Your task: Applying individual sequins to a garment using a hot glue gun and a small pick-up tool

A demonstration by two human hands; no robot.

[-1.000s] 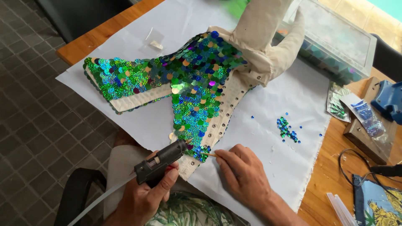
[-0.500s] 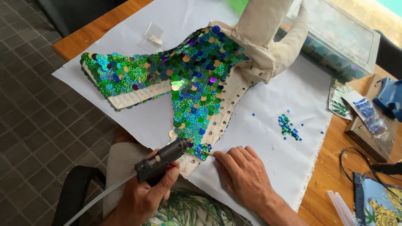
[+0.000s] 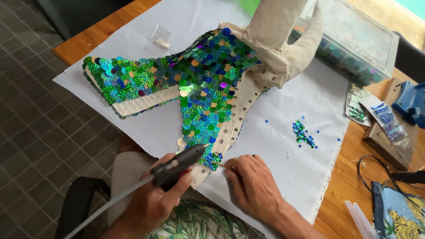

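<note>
Head view looked down on a sequined boot (image 3: 195, 88) lying on its side on a white sheet (image 3: 287, 102) over a wooden table (image 3: 93, 40). At the boot's lower edge, the left hand (image 3: 155, 201) gripped a dark glue gun (image 3: 179, 163), its nozzle meeting the green and blue sequins. Just right of that nozzle, the right hand (image 3: 254, 188) pinched a thin stick (image 3: 219, 164) against the boot's eyelet strip. Right of the boot lay a small heap of loose sequins (image 3: 303, 134); beyond the boot stood a clear plastic box (image 3: 354, 42).
</note>
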